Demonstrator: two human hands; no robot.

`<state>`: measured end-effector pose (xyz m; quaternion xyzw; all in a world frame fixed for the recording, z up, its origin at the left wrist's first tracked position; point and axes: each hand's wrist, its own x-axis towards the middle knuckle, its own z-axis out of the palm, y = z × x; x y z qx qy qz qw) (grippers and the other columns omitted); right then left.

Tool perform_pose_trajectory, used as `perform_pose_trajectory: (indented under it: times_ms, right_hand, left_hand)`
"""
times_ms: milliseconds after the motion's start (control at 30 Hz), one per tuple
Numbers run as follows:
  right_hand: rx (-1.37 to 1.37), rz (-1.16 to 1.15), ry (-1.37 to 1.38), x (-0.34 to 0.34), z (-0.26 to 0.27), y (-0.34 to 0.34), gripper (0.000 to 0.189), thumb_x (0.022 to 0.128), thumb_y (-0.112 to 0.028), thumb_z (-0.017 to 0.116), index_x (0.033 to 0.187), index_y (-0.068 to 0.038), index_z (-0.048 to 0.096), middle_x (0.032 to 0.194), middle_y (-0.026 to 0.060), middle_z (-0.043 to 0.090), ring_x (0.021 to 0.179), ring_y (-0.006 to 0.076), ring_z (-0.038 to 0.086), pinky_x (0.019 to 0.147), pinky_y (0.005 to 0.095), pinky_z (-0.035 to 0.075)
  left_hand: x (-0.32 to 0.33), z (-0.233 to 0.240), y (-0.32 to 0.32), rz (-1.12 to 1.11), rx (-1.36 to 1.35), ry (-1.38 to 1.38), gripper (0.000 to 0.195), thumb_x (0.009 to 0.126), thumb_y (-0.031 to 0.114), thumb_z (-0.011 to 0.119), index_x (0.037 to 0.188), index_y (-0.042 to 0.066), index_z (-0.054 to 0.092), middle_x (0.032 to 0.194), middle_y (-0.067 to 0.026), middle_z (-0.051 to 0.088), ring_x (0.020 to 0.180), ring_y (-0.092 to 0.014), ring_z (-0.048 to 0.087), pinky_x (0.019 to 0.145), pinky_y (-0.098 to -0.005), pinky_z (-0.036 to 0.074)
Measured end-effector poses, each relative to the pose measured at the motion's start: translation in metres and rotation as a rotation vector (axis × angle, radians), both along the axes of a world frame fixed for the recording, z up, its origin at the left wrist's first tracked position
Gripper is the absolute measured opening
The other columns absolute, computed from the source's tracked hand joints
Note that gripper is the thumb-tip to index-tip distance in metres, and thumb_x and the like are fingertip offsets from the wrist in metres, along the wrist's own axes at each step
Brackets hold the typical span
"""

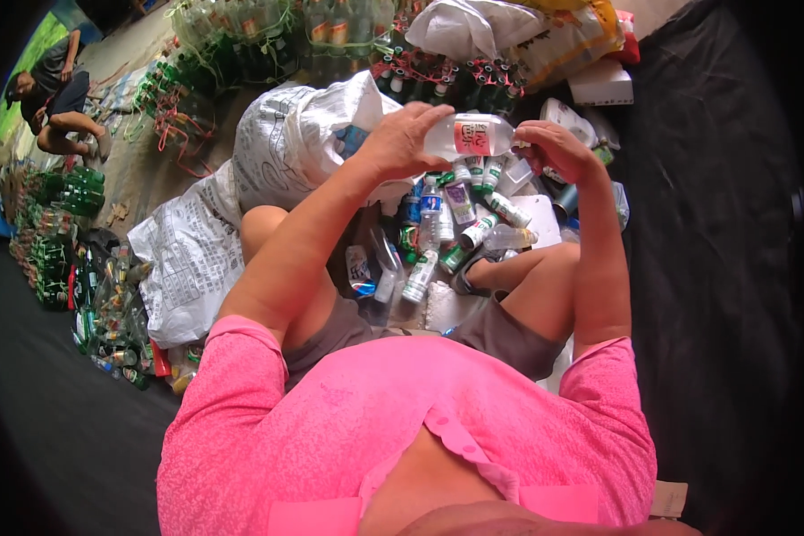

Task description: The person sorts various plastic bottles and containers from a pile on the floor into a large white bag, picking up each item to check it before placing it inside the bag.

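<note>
A clear plastic bottle with a red and white label lies sideways between my two hands, above a heap of empties. My left hand grips its base end, at the mouth of a white woven sack. The fingers of my right hand are closed on its neck; whether a cap is there cannot be told. Beneath the hands are white and green drink cans, a small water bottle with a blue label and a crumpled clear plastic bottle.
Bundles of tied glass bottles line the far side. More glass bottles lie at the left, near a flattened woven sack. A white foam box stands at the far right. Another person sits at the far left.
</note>
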<state>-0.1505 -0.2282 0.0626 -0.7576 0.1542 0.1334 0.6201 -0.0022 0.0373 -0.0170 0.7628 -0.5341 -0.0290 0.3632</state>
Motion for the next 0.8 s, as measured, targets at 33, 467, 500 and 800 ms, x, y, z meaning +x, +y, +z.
perform_pose_trajectory:
  times_ms: [33,467,500,800]
  right_hand:
    - [0.052,-0.053,0.01,-0.004,-0.01,0.0,0.032,0.098,-0.034,0.06,0.084,-0.005,0.062,0.067,-0.0024,0.051,0.053,0.0076,0.047,0.049,0.0237,0.041]
    - [0.305,-0.123,-0.198,0.034,-0.044,0.028,0.059,0.086,-0.034,0.08,0.131,-0.006,0.054,0.12,0.0068,0.065,0.107,0.0144,0.064,0.088,0.0321,0.054]
    - [0.379,-0.136,-0.201,0.039,-0.045,0.033,0.06,0.085,-0.033,0.081,0.131,-0.006,0.054,0.12,0.0075,0.065,0.108,0.015,0.065,0.091,0.034,0.054]
    - [0.333,-0.24,-0.226,0.047,-0.053,0.045,0.046,0.085,-0.026,0.082,0.118,-0.003,0.062,0.108,0.0055,0.07,0.095,0.0151,0.069,0.082,0.0313,0.056]
  left_hand:
    - [-0.004,-0.003,-0.003,-0.037,0.038,0.139,0.076,0.073,0.037,0.085,0.138,0.011,0.054,0.127,-0.0173,0.062,0.117,-0.037,0.059,0.099,-0.0407,0.048]
    - [-0.014,-0.002,-0.033,-0.008,0.01,0.717,0.044,0.087,0.038,0.08,0.11,0.002,0.068,0.097,-0.0064,0.072,0.089,-0.013,0.065,0.081,-0.0295,0.051]
    - [-0.013,-0.004,-0.033,-0.001,0.002,0.728,0.043,0.088,0.038,0.079,0.109,0.002,0.068,0.095,-0.0058,0.071,0.088,-0.013,0.065,0.08,-0.0292,0.051]
    - [-0.013,-0.004,-0.026,-0.021,-0.003,0.908,0.037,0.092,0.037,0.074,0.103,0.002,0.069,0.089,-0.004,0.07,0.083,-0.011,0.063,0.076,-0.0275,0.05]
